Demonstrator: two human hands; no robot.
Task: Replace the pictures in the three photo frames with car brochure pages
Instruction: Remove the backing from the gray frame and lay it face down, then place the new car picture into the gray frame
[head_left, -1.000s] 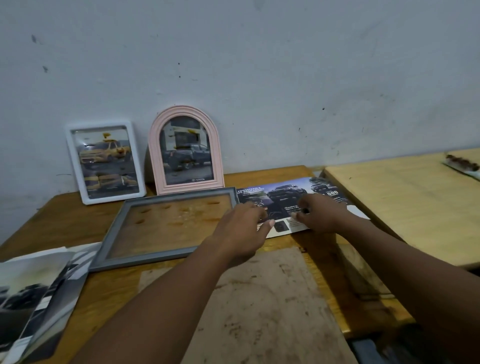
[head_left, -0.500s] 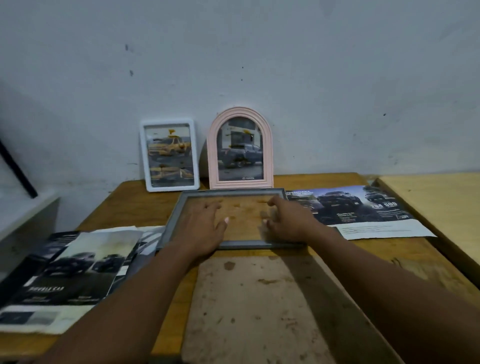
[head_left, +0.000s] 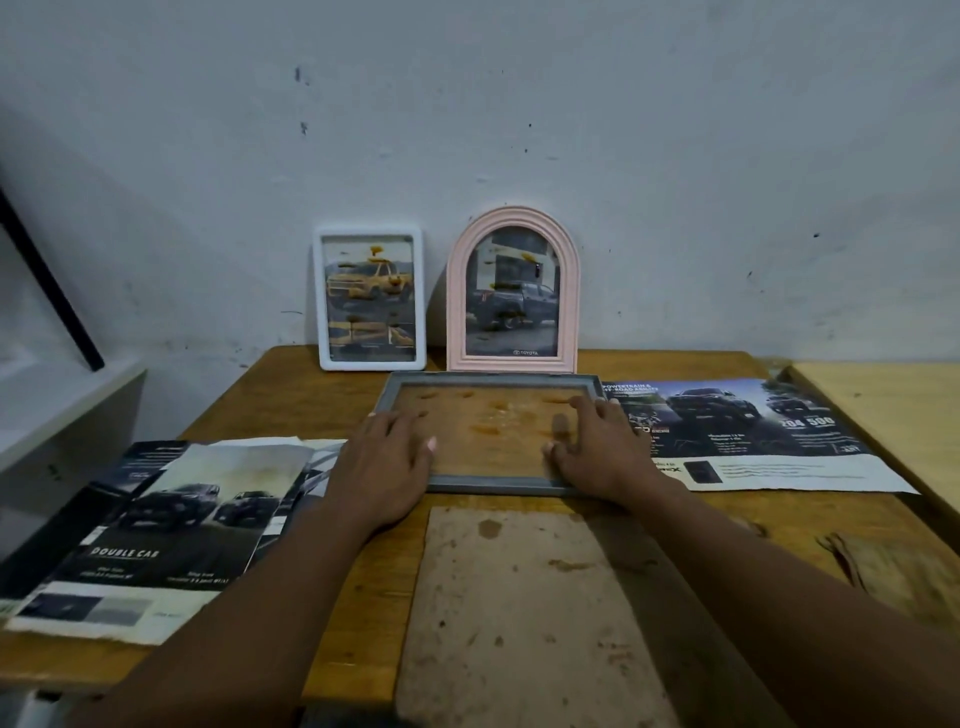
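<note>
Now | grey frame (head_left: 498, 486) lies flat on the table (head_left: 291, 395) (wood shows through it) | left hand (head_left: 384, 462) rests flat on its left edge, right hand (head_left: 605, 452) flat on its right edge, neither gripping | brochure page (head_left: 753, 431) just right.

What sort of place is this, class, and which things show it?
Probably a home or workshop corner: a worn wooden table against a scuffed white wall, a pink arched photo frame standing there, and car brochure pages.
</note>
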